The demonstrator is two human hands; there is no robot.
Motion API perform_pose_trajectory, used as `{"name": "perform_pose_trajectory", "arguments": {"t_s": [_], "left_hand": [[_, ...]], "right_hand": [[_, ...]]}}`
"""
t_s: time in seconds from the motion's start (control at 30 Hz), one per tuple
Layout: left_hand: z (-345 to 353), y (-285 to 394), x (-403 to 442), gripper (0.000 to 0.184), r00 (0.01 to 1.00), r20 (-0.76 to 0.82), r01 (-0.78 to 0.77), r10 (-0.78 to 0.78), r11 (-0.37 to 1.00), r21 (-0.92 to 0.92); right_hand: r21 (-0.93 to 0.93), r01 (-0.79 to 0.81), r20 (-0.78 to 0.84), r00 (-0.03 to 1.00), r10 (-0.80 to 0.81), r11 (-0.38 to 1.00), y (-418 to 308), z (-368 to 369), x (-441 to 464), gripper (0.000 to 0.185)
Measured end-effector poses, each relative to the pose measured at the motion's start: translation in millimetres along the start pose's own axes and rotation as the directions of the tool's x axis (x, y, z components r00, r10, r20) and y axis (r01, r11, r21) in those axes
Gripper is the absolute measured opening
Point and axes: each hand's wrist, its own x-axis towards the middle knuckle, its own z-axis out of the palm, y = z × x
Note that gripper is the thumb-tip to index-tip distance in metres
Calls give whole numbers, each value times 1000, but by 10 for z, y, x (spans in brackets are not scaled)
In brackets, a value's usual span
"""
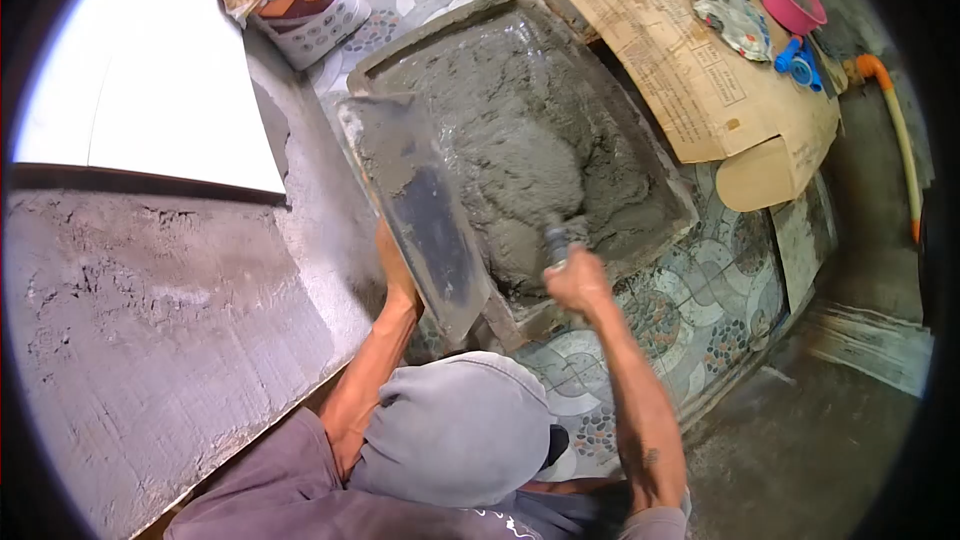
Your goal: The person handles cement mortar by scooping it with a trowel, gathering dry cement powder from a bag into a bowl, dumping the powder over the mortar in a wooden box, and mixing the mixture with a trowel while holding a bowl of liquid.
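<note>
A rectangular trough (440, 35) is set at centre frame, wet grey mortar (500, 120) being spread across its bed; a smeared board (430, 220) is held over its left rim, presumably so that drips are caught; a sack (315, 25), upper left, is topped with brown paper; the left hand (393, 255) is placed at the board's left edge, its fingers hidden, so its grasp cannot be told; a tool handle (557, 238) is clenched in the right hand (580, 283), apparently for working the mortar.
</note>
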Motion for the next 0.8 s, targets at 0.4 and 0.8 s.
{"name": "perform_pose_trajectory", "arguments": {"t_s": [0.4, 0.8], "left_hand": [[-60, -69, 26, 30, 993, -3, 110, -115, 954, -279], [22, -31, 41, 33, 991, 9, 129, -137, 909, -395]], "right_hand": [[93, 301, -330, 909, -256, 949, -300, -557, -468, 33], [-2, 88, -270, 959, -85, 996, -214, -113, -229, 44]]}}
